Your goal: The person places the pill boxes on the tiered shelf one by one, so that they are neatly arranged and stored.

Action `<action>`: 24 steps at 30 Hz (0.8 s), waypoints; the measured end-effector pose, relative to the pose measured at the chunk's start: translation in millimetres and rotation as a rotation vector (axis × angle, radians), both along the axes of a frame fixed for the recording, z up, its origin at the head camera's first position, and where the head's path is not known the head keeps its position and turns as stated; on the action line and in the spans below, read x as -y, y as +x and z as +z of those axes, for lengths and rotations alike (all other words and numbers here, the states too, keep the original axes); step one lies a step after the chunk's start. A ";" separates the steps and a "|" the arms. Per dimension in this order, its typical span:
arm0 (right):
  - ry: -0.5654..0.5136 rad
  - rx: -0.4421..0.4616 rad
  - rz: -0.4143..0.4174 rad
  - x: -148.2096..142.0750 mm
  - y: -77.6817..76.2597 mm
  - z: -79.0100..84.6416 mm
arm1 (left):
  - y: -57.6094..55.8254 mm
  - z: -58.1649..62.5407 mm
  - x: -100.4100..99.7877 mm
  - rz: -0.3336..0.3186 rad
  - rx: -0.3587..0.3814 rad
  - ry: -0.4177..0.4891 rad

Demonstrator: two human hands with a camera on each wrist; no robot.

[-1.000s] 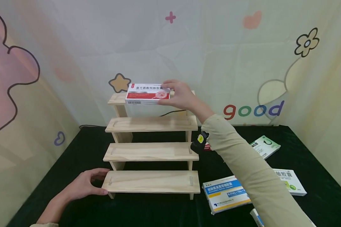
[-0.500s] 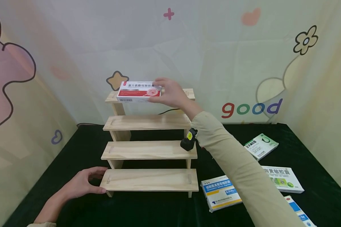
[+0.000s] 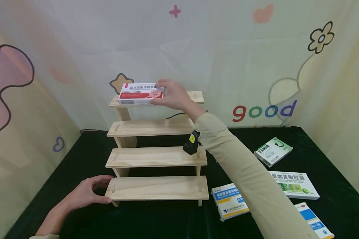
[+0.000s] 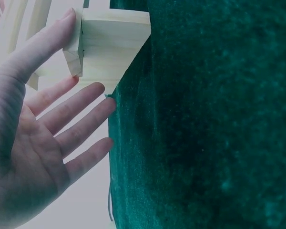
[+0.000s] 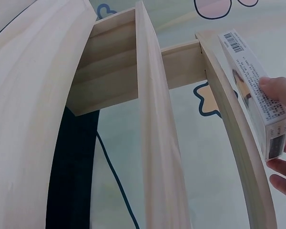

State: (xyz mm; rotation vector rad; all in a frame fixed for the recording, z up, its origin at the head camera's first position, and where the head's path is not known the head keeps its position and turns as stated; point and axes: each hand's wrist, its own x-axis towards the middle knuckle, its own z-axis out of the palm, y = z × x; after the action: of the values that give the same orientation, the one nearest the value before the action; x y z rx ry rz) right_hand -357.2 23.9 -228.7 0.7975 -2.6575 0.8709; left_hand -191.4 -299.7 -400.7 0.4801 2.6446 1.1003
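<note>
One white-red cardboard box (image 3: 137,94): lettered face up, long axis nine-to-three o'clock; perhaps touching pale wooden rack (image 3: 152,156).
Right hand (image 3: 174,95): fingers pinching three-o'clock end.
Left hand (image 3: 86,193): pinching rack, eight o'clock.

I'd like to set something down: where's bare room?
The wooden rack's lower three shelves look bare, as does the green cloth in front, between left hand and blue-yellow medicine box. More boxes crowd the right, near the sleeve.

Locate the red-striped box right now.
In the head view, the red-striped box is left of centre, held by the right hand at the left end of the top shelf.
</note>
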 end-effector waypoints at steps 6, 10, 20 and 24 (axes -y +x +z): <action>-0.017 -0.016 -0.002 2.2 1.2 0.5 | -0.1 0.3 0.7 0.007 -0.014 -0.018; -0.024 -0.009 -0.005 3.3 1.2 -1.2 | 0.3 -0.2 1.1 0.018 0.001 -0.015; -0.027 0.013 -0.003 8.6 -2.9 -7.9 | -0.5 -1.5 0.6 0.022 0.007 -0.012; -0.028 0.008 0.000 10.3 -2.9 -10.0 | -0.1 -0.6 -0.4 0.018 0.011 -0.011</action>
State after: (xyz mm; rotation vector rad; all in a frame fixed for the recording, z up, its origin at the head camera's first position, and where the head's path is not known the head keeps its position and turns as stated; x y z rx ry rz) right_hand -360.1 13.6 -238.7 0.7891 -2.6459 0.9107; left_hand -191.5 -299.4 -401.3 0.4481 2.6490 1.0906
